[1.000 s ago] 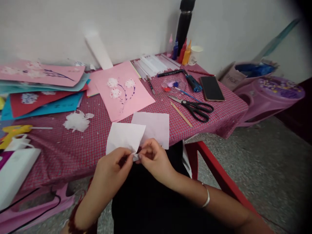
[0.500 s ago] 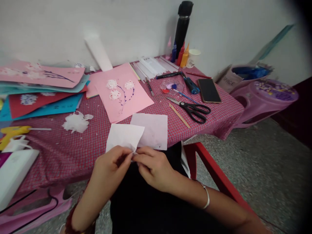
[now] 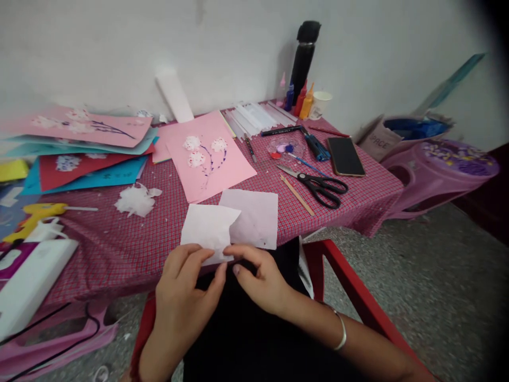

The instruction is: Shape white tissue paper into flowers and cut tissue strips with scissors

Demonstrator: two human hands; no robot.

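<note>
A thin white paper sheet (image 3: 207, 225) lies at the table's front edge, its right corner raised. It partly covers a second pale sheet (image 3: 258, 215) beside it. My left hand (image 3: 186, 289) rests on the near edge of the white sheet, fingers bent and thumb held apart. At the sheet's near right corner, my right hand (image 3: 260, 276) touches the paper with its index fingertip, thumb apart below. Farther back is a pink card (image 3: 234, 167) with white paper flowers and painted stems. A white crumpled paper flower (image 3: 137, 200) sits to the left.
Black-handled scissors (image 3: 320, 185), a wooden stick (image 3: 296, 194), a phone (image 3: 345, 156) and a box cutter (image 3: 316, 144) lie right. Paint bottles (image 3: 306, 102) and a black flask (image 3: 304, 58) stand behind. A yellow glue gun (image 3: 37, 217) and a white power strip (image 3: 40, 281) are left.
My hands were pinching the near corner of the white paper together. They have separated, fingers opened, and the paper lies flatter. The view has shifted slightly.
</note>
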